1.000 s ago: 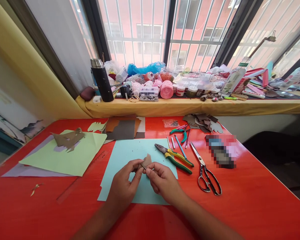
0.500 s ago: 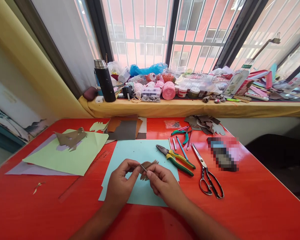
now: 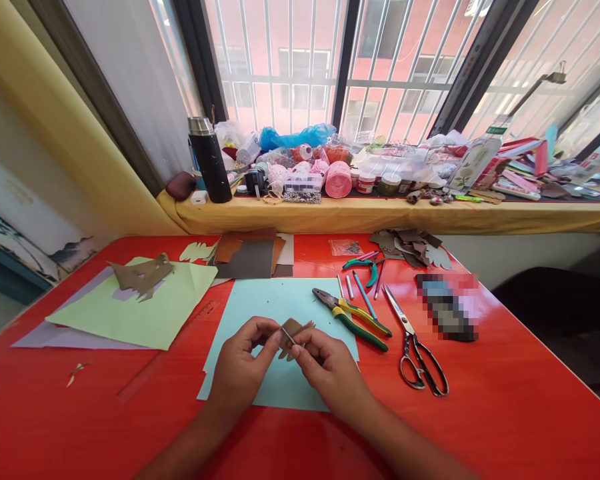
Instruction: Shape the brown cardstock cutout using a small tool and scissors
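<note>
Over the light blue sheet [image 3: 260,300], both hands meet at a small brown leather-like cut-out [image 3: 293,325] with a scalloped edge. A thin grey metal rod [image 3: 289,335] crosses its face at a slant. My left hand [image 3: 241,360] pinches the rod's upper left end and the cut-out's left edge between thumb and finger. My right hand [image 3: 333,370] is closed on the rod's lower right end and the cut-out's right side. Fingers hide parts of the cut-out. Green-and-yellow pliers [image 3: 353,320] lie on the sheet's right edge, just beyond my right hand.
Scissors [image 3: 413,347] and a blurred-out dark object [image 3: 447,308] lie to the right. Pens [image 3: 364,293] and smaller pliers [image 3: 370,268] are behind. Brown scraps [image 3: 405,245] sit at the back right, green paper [image 3: 180,307] at left. A flask [image 3: 210,163] stands on the crowded sill.
The brown cut-out has tilted up a little, so more of its face shows behind the rod. Both hands keep nearly the same place and grip.
</note>
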The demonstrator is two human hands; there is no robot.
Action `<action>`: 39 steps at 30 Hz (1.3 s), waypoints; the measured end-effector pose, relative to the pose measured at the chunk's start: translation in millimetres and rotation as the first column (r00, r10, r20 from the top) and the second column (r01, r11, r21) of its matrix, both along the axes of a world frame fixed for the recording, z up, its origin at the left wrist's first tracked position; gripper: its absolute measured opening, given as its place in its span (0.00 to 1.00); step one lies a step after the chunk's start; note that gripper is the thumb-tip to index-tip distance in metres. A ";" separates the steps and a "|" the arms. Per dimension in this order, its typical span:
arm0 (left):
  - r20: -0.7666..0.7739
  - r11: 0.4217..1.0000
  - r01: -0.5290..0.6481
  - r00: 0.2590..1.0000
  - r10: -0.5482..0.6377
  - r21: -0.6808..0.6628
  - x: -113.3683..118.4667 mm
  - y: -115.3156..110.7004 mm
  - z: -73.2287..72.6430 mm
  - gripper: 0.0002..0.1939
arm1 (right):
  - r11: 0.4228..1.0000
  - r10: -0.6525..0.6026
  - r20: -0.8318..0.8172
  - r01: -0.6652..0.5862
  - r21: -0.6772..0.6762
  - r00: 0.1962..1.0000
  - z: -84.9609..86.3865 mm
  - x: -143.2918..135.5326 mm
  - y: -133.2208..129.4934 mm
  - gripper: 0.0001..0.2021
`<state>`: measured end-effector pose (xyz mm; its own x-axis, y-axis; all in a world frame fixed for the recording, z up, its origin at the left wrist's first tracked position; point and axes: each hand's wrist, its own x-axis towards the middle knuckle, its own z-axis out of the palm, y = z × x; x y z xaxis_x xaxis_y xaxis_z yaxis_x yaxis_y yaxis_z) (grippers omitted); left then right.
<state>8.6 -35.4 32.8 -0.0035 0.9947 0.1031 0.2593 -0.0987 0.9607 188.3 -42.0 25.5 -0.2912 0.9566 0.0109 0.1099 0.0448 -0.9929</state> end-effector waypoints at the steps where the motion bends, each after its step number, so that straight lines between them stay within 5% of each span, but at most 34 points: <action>1: 0.036 0.999 0.018 0.999 -0.017 -0.026 0.3 1.0 0.3 0.10 | 1.000 -0.003 0.002 0.003 -0.006 1.000 0.2 0.1 0.0 0.15; 8: 0.182 0.991 0.064 0.982 -0.042 -0.116 0.5 5.0 1.8 0.12 | 0.999 0.004 0.015 -0.003 -0.037 1.000 -0.8 0.7 0.8 0.16; 39: 0.088 0.996 0.034 0.996 -0.026 -0.085 -1.6 4.6 1.0 0.12 | 0.999 0.001 0.004 0.000 -0.045 1.000 0.1 0.7 0.5 0.16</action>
<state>7.0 -30.8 33.8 0.0214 0.9996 0.0171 0.1731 -0.0206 0.9847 189.0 -41.5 25.6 -0.2915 0.9560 -0.0336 0.1142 -0.0001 -0.9935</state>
